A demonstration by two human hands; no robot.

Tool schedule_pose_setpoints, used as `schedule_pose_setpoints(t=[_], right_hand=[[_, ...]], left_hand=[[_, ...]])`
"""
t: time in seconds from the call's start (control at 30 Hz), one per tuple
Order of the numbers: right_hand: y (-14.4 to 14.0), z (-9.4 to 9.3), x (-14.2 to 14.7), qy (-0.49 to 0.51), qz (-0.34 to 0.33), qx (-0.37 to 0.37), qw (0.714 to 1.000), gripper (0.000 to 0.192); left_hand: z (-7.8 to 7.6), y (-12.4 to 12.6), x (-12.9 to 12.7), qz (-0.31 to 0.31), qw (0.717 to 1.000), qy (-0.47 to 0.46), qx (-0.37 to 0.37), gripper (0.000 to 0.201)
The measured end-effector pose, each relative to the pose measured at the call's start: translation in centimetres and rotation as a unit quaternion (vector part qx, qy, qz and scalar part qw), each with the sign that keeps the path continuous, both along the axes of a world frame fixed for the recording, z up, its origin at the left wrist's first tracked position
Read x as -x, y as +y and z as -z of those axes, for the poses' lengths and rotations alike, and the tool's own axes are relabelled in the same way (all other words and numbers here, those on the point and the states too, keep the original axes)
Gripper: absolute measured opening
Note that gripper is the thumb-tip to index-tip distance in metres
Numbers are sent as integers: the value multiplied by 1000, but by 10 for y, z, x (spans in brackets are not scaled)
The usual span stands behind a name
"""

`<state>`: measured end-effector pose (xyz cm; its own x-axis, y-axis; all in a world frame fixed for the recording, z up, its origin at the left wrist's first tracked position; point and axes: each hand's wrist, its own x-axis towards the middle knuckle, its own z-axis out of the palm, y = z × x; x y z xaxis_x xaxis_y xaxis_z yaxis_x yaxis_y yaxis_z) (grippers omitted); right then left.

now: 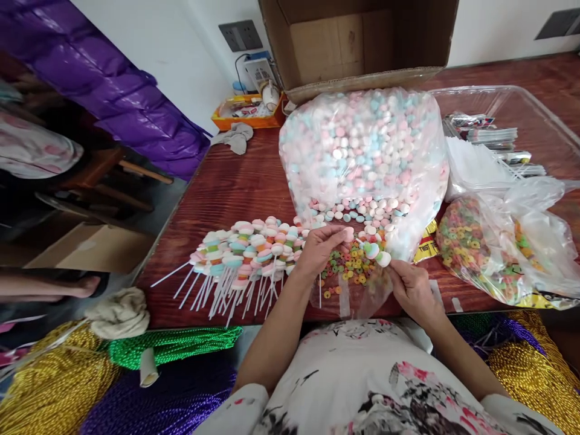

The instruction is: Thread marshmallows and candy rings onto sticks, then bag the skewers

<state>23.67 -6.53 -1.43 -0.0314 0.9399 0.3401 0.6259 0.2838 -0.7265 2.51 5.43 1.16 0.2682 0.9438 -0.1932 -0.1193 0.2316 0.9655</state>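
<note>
My left hand pinches a small pink candy-like disc between thumb and fingertips. My right hand grips a candy skewer threaded with white, green and blue pieces; most of its stick is hidden. Below both hands, small coloured rings lie on clear plastic. Left of my left hand is a pile of finished-looking candy skewers, their white sticks pointing toward the table's front edge. Behind the hands, loose pastel discs spill from a large clear bag full of them.
An open cardboard box stands behind the bag. At right are a bag of coloured rings, white sticks and a clear tray. An orange box sits at the back left. Bead strands hang or lie below the table's front edge.
</note>
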Motion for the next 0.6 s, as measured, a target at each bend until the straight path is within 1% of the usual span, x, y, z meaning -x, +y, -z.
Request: schedule_pose_setpoints(t=[0.1, 0.2, 0.3, 0.37, 0.5, 0.6], right_hand=[[3, -8, 6, -16, -14, 2, 1000, 22], [1, -16, 14, -62, -39, 12, 997, 24], [-2, -22, 26, -82, -42, 24, 995, 26], [-4, -23, 32, -86, -37, 28, 995, 28], [-4, -18, 34, -98, -35, 20, 994, 27], [-3, -14, 27, -106, -12, 7, 994, 24]], left_hand=[[-5, -20, 2, -40, 997, -71, 17, 31], [-6, -32, 4, -83, 990, -116, 5, 27], [-7, -38, 8, -122, 980, -159, -9, 35], [-8, -41, 12, -122, 976, -180, 2, 40], [-8, -45, 22, -68, 977, -196, 41, 30], [-4, -46, 26, -78, 977, -195, 43, 29]])
